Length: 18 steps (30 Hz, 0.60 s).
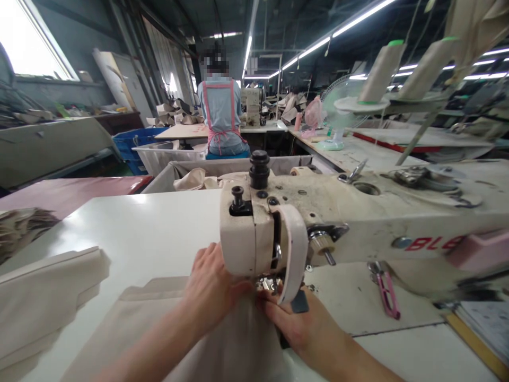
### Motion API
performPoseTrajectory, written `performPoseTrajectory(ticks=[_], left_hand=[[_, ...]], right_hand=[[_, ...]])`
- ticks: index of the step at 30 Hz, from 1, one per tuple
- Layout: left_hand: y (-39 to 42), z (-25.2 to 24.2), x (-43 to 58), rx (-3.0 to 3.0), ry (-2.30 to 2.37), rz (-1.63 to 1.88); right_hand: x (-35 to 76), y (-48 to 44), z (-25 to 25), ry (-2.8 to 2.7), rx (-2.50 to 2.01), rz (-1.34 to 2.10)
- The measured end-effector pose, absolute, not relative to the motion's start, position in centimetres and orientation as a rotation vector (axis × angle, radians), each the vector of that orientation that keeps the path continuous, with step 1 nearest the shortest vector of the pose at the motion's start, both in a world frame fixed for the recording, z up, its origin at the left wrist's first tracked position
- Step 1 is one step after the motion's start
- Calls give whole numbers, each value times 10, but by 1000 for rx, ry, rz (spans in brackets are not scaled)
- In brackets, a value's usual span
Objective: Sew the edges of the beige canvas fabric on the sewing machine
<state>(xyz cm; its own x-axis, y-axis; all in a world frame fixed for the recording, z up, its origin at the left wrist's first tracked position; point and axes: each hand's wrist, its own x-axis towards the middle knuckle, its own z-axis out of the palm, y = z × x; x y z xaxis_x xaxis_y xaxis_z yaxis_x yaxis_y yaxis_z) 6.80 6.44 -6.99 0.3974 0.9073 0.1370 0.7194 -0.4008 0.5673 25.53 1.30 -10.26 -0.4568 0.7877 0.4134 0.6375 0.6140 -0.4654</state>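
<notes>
Guiding beige woven cloth (242,345) at the needle area: left hand (209,281) palm down at the left of the machine head, knuckles bent a little, thumb reaching right toward the shiny metal presser foot (270,285); right hand (298,321) on the right side, its fingertips drawn in close to the foot. Grip: cannot tell whether either hand pinches the cloth or only presses it, since the machine head and the fingers themselves hide the contact. Cloth location: under and between the hands, running from the foot toward the near edge of view and out to the left below the left forearm. Judgement on method: keep the left palm light and flat so the layers do not pucker; let the right fingertips align the edge just beside the foot; keep both thumbs out of the needle's line; steer rather than pull, and leave slack on the near side. Around the hands: cream-painted metal sewing machine (238,239) with a white curved guard (296,249) passing just above the right hand. Right of it: pink-handled metal thread snips (387,297) on the bed. Left: stacked flat beige cloth pieces (43,302) on the glossy white tabletop (159,228). Far side: grey fabric-lined bin (175,171); beyond it, a seated person in a pink-strapped apron (220,106), back turned.
</notes>
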Motion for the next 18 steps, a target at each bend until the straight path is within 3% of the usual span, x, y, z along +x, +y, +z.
performPoseTrajectory(ticks=[4, 8, 14, 18], left_hand=[[6, -93, 60, 2439, 1125, 754], [-18, -109, 62, 2116, 1292, 731], [-9, -95, 60, 1997, 1143, 789], [-11, -96, 60, 2088, 1112, 830]], right_hand=[[257, 14, -98, -2189, -1137, 430], [258, 1, -95, -2106, -1182, 530], [247, -44, -107, -968, -1145, 1672], [234, -51, -106, -812, -1123, 1814]])
